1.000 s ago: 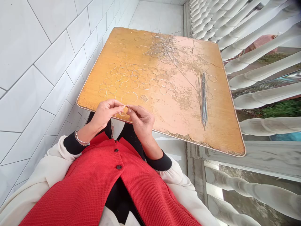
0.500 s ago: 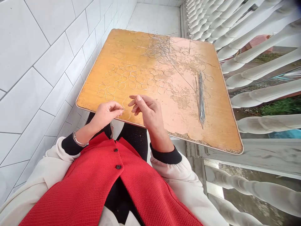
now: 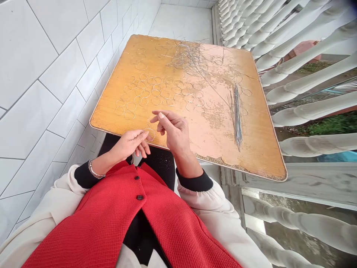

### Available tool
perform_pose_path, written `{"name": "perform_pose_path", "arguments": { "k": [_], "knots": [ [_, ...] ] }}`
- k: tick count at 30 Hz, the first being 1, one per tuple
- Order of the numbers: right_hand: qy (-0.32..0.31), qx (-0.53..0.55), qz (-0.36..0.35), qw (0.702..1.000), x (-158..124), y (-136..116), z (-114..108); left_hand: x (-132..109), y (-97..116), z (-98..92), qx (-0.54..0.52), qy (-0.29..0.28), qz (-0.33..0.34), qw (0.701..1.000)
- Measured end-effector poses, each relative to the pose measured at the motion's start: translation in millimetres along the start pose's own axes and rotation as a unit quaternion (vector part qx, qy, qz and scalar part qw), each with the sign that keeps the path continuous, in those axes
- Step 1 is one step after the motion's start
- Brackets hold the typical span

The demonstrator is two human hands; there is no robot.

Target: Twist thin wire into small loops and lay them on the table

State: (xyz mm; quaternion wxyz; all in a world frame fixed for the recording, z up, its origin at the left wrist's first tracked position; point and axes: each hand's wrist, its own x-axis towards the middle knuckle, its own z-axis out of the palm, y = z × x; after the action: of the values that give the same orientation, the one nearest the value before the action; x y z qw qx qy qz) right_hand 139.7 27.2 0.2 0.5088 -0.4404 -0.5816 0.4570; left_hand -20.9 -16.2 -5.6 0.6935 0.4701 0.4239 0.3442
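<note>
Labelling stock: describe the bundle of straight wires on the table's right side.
The bundle of straight wires is a loose sheaf of thin grey, metal-looking lengths lying flat on the worn wooden table, running near to far, tighter at the near end, fanned at the far end. Wire rings lie beside it. No hand touches it; the right hand is off to its left.

On table (image 3: 251, 156), wire rings (image 3: 156, 93) left, straight wires (image 3: 236, 115) right, tangle (image 3: 192, 59) behind

Table top (image 3: 178, 63) orange-tan, worn pinkish patches. Wire rings (image 3: 156, 91) and straight wires (image 3: 237, 111) silver-grey. Waistcoat (image 3: 111, 223) red, waffle-textured, black buttons. Wall tiles (image 3: 41, 56) white.
</note>
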Motion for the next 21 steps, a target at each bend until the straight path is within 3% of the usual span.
{"name": "perform_pose_path", "arguments": {
  "k": [7, 21],
  "knots": [
    [-0.093, 0.004, -0.052, 0.994, 9.4, -3.8, -1.9, -4.8, 5.1, -0.6, 0.029, 0.017, 0.014, 0.999],
    [-0.094, 0.039, 0.028, 0.994, 4.9, -4.6, 5.9, 0.5, -6.1, -2.3, 0.133, 0.098, 0.106, 0.981]
  ]
}}
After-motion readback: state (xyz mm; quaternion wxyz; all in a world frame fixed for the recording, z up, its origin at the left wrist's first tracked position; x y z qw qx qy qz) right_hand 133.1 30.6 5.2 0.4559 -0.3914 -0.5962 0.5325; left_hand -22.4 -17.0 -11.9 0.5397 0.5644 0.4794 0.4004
